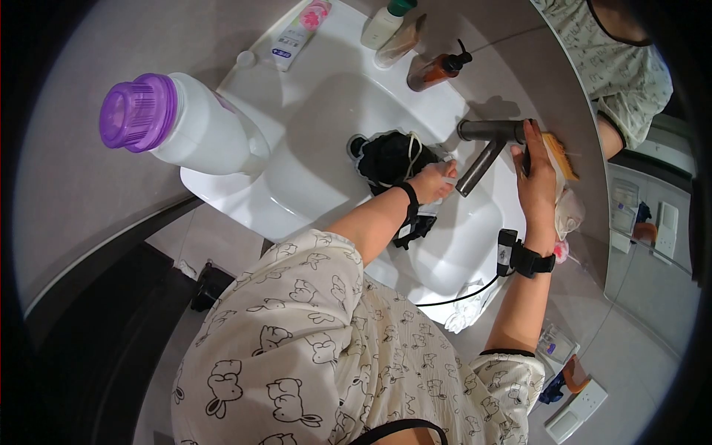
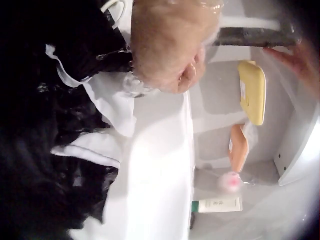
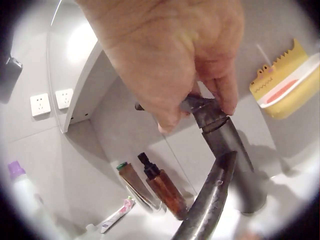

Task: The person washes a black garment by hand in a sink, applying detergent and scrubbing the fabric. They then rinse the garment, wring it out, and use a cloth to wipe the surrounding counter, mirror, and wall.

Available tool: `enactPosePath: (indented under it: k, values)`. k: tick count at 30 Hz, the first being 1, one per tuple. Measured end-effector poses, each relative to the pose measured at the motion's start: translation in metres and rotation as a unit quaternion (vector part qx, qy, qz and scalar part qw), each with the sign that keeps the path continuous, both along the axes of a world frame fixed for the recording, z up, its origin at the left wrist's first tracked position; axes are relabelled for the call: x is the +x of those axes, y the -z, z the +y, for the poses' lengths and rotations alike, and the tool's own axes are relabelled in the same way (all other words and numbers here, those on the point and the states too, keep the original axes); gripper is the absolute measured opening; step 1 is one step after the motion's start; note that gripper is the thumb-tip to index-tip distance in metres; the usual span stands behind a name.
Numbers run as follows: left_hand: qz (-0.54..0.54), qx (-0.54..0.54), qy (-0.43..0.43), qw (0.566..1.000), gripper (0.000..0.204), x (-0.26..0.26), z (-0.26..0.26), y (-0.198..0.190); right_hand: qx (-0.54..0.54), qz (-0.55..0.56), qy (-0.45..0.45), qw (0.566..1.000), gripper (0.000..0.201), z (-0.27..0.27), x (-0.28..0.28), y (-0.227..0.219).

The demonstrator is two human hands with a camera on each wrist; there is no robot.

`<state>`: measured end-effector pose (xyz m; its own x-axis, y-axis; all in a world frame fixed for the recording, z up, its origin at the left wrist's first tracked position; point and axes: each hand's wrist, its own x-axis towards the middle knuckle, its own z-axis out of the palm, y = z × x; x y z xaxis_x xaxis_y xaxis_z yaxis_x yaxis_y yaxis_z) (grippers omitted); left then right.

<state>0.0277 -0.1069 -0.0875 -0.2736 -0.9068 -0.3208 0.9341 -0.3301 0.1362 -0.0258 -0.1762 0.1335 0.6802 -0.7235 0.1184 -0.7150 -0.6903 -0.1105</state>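
A wet black garment [image 1: 389, 159] with white trim and a pale cord lies bunched in the white sink [image 1: 319, 119]. My left hand [image 1: 434, 183] grips part of it under the dark metal faucet [image 1: 478, 159], fingers curled. In the left wrist view that hand looks wet, and the black cloth [image 2: 45, 150] with white strips spreads beside it. My right hand [image 1: 538, 182] is up at the top of the faucet. The right wrist view has its thumb and fingers on either side of the faucet handle [image 3: 207, 112].
A white bottle with a purple cap [image 1: 137, 115] stands at the sink's left. Along the back are a toothpaste tube [image 1: 300, 33], a green-capped bottle [image 1: 382, 28] and a brown pump bottle [image 1: 434, 73]. Yellow [image 2: 252, 92] and orange holders [image 2: 239, 147] are on the wall.
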Motion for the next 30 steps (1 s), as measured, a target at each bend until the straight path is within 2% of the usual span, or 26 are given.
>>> enactPosePath:
  k: [1,3,13,15,16,17,18,19,20,21,22,23,24,25,26,27,29,30]
  values:
    - [-0.002,0.001,-0.001,1.000,0.024,0.000,0.000,-0.003,-0.013,-0.001,-0.001,1.000,0.042,-0.001,-0.001,0.003]
    - [-0.058,0.074,-0.013,0.995,0.025,-0.001,0.001,-0.007,-0.026,-0.003,-0.003,1.000,0.042,0.000,-0.002,0.005]
    - [-0.119,0.139,-0.001,0.983,0.021,-0.001,-0.001,0.000,-0.011,-0.037,-0.020,0.999,0.047,0.000,-0.004,0.008]
    - [-0.235,0.118,-0.030,0.964,0.021,-0.001,-0.001,0.001,-0.012,-0.048,-0.028,0.998,0.048,0.001,-0.007,0.015]
    - [-0.236,0.118,-0.030,0.964,0.021,0.003,-0.001,0.003,0.018,-0.172,-0.005,0.985,0.046,0.005,-0.014,0.027]
    - [-0.572,0.059,-0.069,0.815,0.026,0.011,0.001,0.006,0.048,-0.293,0.018,0.955,0.044,0.009,-0.022,0.041]
    - [-0.828,-0.007,-0.099,0.552,0.036,0.020,0.006,0.009,0.132,-0.376,0.113,0.910,0.038,0.016,-0.032,0.055]
    - [-0.869,-0.001,-0.046,0.492,0.047,0.033,0.018,-0.003,0.214,-0.449,0.205,0.843,0.033,0.023,-0.044,0.073]
    - [-0.903,0.004,0.008,0.429,0.059,0.047,0.033,-0.018,0.291,-0.455,0.273,0.796,0.026,0.023,-0.063,0.103]
    - [-0.892,-0.001,0.121,0.435,0.078,0.057,0.040,-0.019,0.392,-0.438,0.289,0.756,0.024,0.033,-0.068,0.120]
    - [-0.900,0.016,0.154,0.408,0.085,0.062,0.048,-0.018,0.532,-0.430,0.257,0.683,0.023,0.042,-0.061,0.134]
    - [-0.900,0.025,0.164,0.402,0.087,0.067,0.053,-0.018,0.601,-0.438,0.299,0.598,0.023,0.051,-0.057,0.144]
    - [-0.900,0.036,0.173,0.398,0.089,0.072,0.057,-0.019,0.596,-0.452,0.327,0.578,0.022,0.056,-0.043,0.153]
    - [-0.901,0.038,0.173,0.396,0.089,0.076,0.059,-0.019,0.612,-0.501,0.314,0.526,0.019,0.056,-0.027,0.160]
    - [-0.907,0.036,0.188,0.374,0.091,0.078,0.062,-0.018,0.625,-0.547,0.299,0.470,0.017,0.054,-0.014,0.166]
    - [-0.913,0.036,0.204,0.351,0.092,0.082,0.066,-0.018,0.629,-0.546,0.297,0.467,0.017,0.052,-0.006,0.167]
    - [-0.917,0.071,0.194,0.342,0.093,0.091,0.077,-0.019,0.687,-0.535,0.208,0.446,0.016,0.048,0.010,0.166]
    - [-0.919,0.101,0.183,0.335,0.094,0.097,0.082,-0.018,0.690,-0.536,0.204,0.442,0.016,0.046,0.015,0.166]
